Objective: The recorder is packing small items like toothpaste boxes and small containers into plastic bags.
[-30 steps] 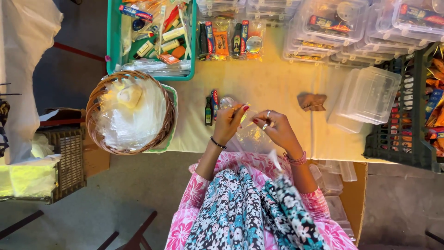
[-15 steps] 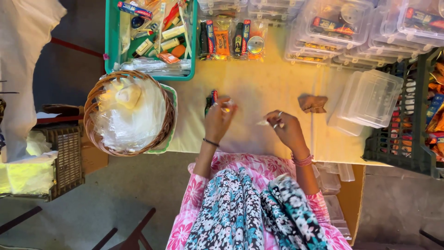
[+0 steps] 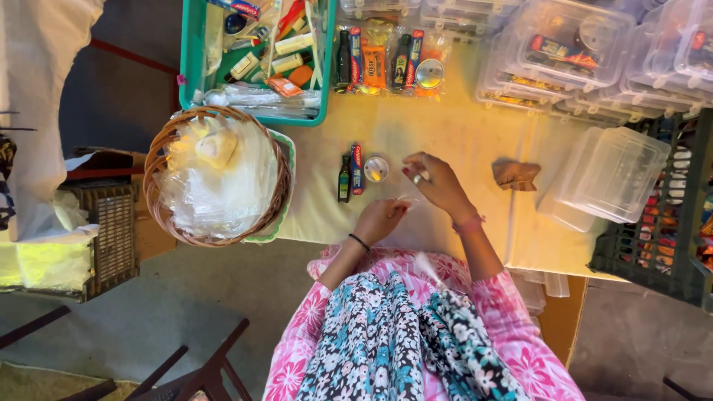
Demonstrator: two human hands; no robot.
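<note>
My left hand (image 3: 380,220) sits low near the surface's front edge, fingers curled in; its grip seems to pinch the edge of a clear plastic bag (image 3: 407,202), though the film is too faint for me to be sure. My right hand (image 3: 434,180) lies just beyond it, fingers bent narrow over the same patch of film; I cannot tell whether it truly holds anything. Just left of the right hand lie a small round clear-lidded tin (image 3: 376,168), a red tube (image 3: 356,168) and a dark little bottle (image 3: 344,179), side by side on the yellow-lit surface (image 3: 453,134). A crumpled brown cloth (image 3: 516,174) lies to the right, near an empty clear lidded box (image 3: 609,174). To the left a wicker basket (image 3: 165,152) holds clear bags. Beyond it a green crate (image 3: 187,67) holds loose toiletries, beside two packed sets (image 3: 390,63) and stacked filled boxes (image 3: 564,52).
</note>
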